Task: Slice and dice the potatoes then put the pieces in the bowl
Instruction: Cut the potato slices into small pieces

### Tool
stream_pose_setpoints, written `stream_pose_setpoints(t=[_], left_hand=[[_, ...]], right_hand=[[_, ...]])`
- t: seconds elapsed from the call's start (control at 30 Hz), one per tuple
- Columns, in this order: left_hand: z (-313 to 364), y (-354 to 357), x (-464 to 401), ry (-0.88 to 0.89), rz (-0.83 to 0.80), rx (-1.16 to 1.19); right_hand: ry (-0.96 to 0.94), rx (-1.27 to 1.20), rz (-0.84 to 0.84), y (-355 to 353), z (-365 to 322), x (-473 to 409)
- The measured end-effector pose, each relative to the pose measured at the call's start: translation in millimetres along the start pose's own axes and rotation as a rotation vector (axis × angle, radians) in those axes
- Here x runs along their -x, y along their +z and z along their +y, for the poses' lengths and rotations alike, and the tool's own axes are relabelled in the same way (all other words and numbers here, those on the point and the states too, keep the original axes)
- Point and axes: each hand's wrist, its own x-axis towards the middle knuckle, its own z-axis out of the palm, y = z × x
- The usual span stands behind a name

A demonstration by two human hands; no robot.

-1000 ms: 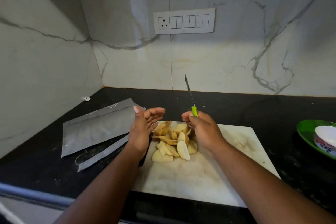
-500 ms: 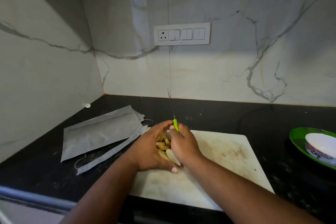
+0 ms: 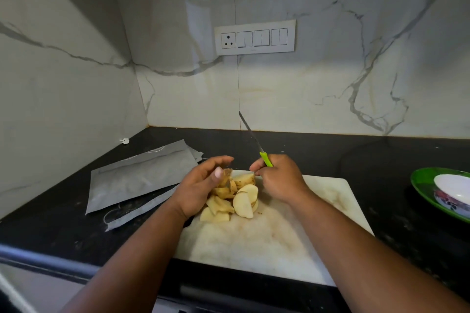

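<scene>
One knife (image 3: 255, 139), one bowl (image 3: 455, 192), roughly ten potato pieces (image 3: 232, 197).

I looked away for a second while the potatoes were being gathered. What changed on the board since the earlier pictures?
Half a second ago both hands were cupped tight round the pile of pale potato wedges; now they have parted. The left hand has opened beside the pile, and the right hand has drawn back right. Unchanged: the right hand grips the green-handled knife, blade up; the wedges lie on the white cutting board; the white bowl holds no potato.

Dim, soft overhead light — edges bowed, sharp.
</scene>
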Motion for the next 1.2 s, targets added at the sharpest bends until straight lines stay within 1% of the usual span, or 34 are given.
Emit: stream_pose_setpoints(t=[0.1, 0.23, 0.3, 0.37, 0.5, 0.63, 0.83, 0.9, 1.0, 1.07, 1.13, 1.2], left_hand=[[3.3, 3.0, 0.8, -0.022, 0.055, 0.030], [-0.2, 2.4, -1.6, -0.046, 0.069, 0.013], [-1.1, 2.1, -2.3, -0.049, 0.071, 0.000], [-0.8, 2.3, -2.4, -0.052, 0.072, -0.009], [-1.5, 1.3, -3.7, -0.058, 0.074, -0.019], [-2.3, 1.6, -3.7, -0.070, 0.077, -0.068], [16.2, 18.6, -5.7, 0.011, 0.156, -0.367], [25.8, 20.0, -14.6, 0.026, 0.090, -0.446], [35.0, 10.1, -39.0, -0.034, -0.118, -0.498], [34.4, 3.3, -52.7, -0.035, -0.235, -0.590], [29.7, 0.8, -58.8, -0.017, -0.280, -0.612], [25.3, 0.7, -61.4, 0.012, -0.288, -0.555]], right_hand=[[0.028, 0.001, 0.024, 4.4, 2.5, -0.2], [0.130, 0.184, -0.016, 9.9, 2.4, 0.3], [0.173, 0.205, -0.037, 9.0, 0.2, -0.5], [0.214, 0.153, -0.045, 6.6, -2.7, -1.5], [0.289, -0.046, -0.005, 9.1, -1.5, -2.9], [0.300, -0.111, 0.015, 8.2, -2.9, -1.3], [0.250, -0.143, 0.015, 7.7, -2.5, 2.4], [0.230, -0.146, 0.014, 6.3, -2.1, 2.2], [0.227, -0.150, -0.006, 3.4, -2.3, 1.0], [0.221, -0.153, -0.031, 3.2, -1.5, 0.8], [0.215, -0.156, -0.051, 4.0, -0.9, -0.3], [0.206, -0.169, -0.066, 3.9, 0.8, -2.9]])
